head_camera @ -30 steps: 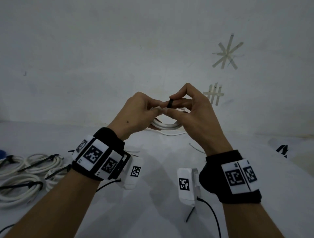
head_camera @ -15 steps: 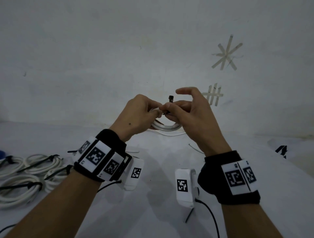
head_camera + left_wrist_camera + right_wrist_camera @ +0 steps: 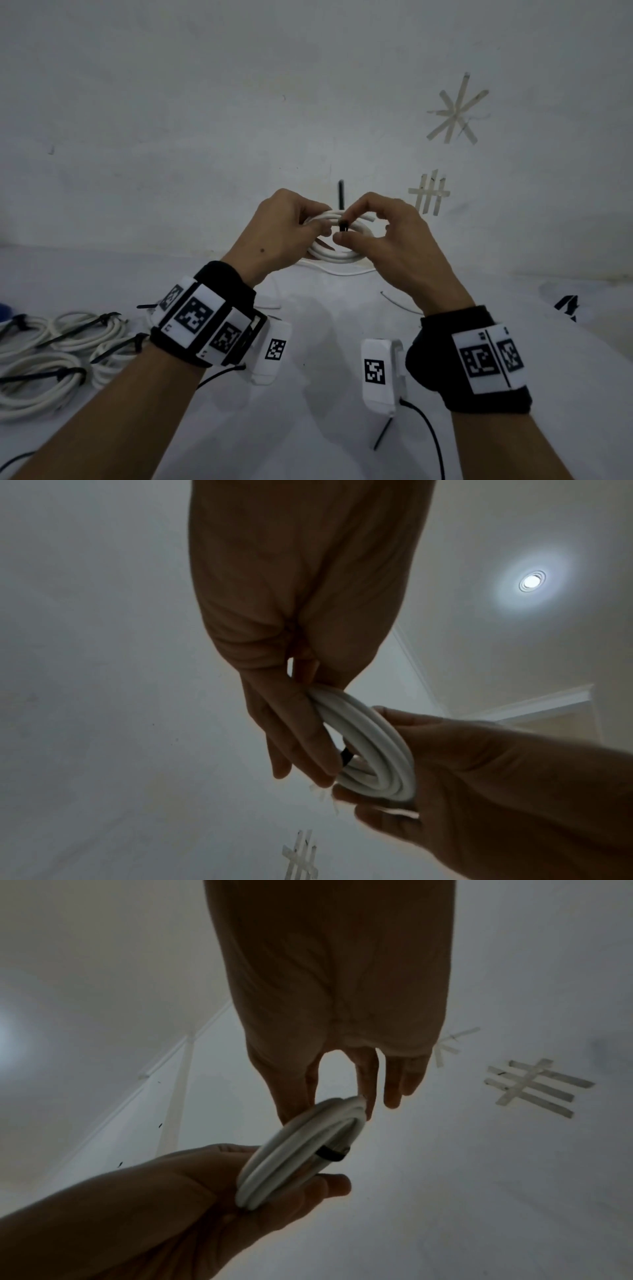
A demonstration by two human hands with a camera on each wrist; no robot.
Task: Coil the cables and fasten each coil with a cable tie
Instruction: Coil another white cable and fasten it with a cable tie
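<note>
The right hand [image 3: 387, 240] pinches the little black head of the cable tie [image 3: 343, 226] with thumb and finger. The tie's tail stands straight up, just above those fingers. The left hand [image 3: 284, 236] curls round the white coil [image 3: 346, 255], held up in the air between both hands. I think the tail gets pulled up next, and the right hand is nearest. More tied coils [image 3: 51, 346] lie on the table [image 3: 308, 428], far left.
</note>
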